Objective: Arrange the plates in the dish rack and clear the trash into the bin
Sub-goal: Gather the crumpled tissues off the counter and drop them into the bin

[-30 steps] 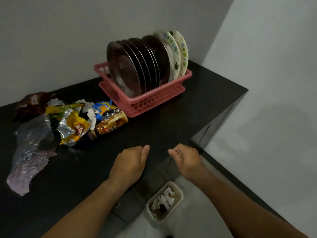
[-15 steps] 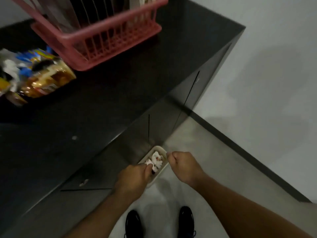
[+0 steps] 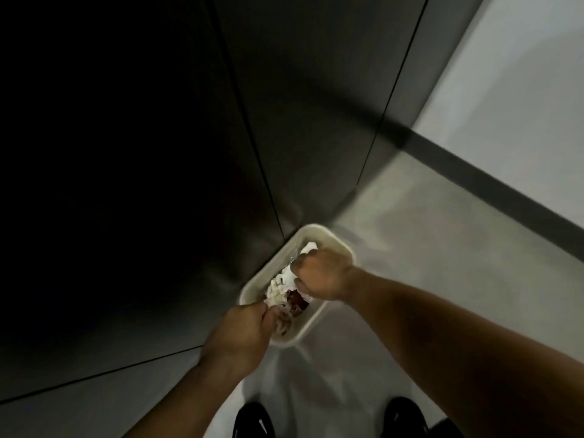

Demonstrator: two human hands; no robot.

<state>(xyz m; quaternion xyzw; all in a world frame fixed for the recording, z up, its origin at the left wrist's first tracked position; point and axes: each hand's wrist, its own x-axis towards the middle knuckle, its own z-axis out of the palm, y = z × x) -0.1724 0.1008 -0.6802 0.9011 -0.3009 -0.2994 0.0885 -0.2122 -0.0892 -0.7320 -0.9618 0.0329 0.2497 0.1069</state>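
Note:
A cream rectangular bin (image 3: 328, 234) stands on the pale floor against the dark cabinet, holding crumpled white paper trash (image 3: 279, 287) and something dark red. My left hand (image 3: 240, 335) curls over the bin's near short rim. My right hand (image 3: 322, 275) curls over its right long rim, knuckles up, fingers inside against the paper. The frame is blurred by motion. The dish rack, the plates and the countertop trash are out of view.
The dark cabinet front (image 3: 284, 105) with its door seams fills the upper left. A white wall (image 3: 521, 90) with a dark skirting strip runs along the right. My two black shoes (image 3: 252, 422) stand on the floor just below the bin.
My view has dropped from the countertop to the floor. Both hands have gone down from the counter edge to the bin and now hold its rim.

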